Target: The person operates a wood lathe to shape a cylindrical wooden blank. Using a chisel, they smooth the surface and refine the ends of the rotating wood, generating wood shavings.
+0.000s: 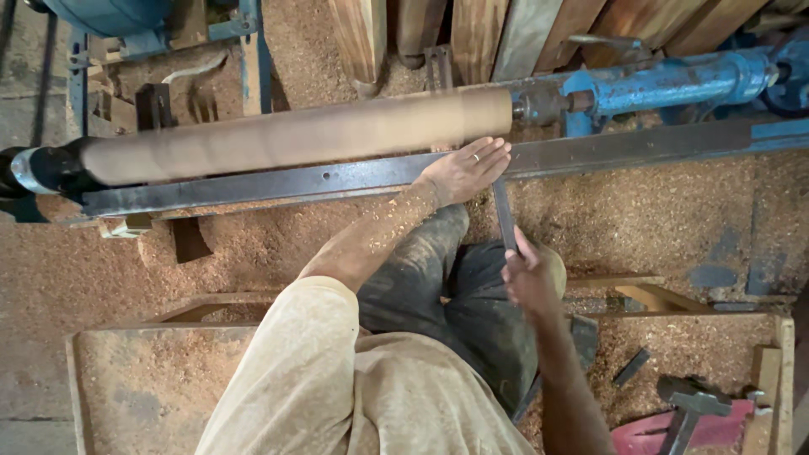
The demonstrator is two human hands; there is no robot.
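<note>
A long round wooden cylinder is mounted crosswise in a blue lathe. It looks blurred, as if spinning. Below it runs a dark metal tool rest bar. My left hand lies flat on that bar near the cylinder's right end, fingers stretched out and pressing on the tip of a flat metal chisel. My right hand is closed around the chisel's lower end, close to my knee. Sawdust coats my left forearm.
Sawdust covers the floor all around. A wooden box frames my seat. At the lower right lie a hammer, a red object and small metal pieces. Wooden planks lean behind the lathe.
</note>
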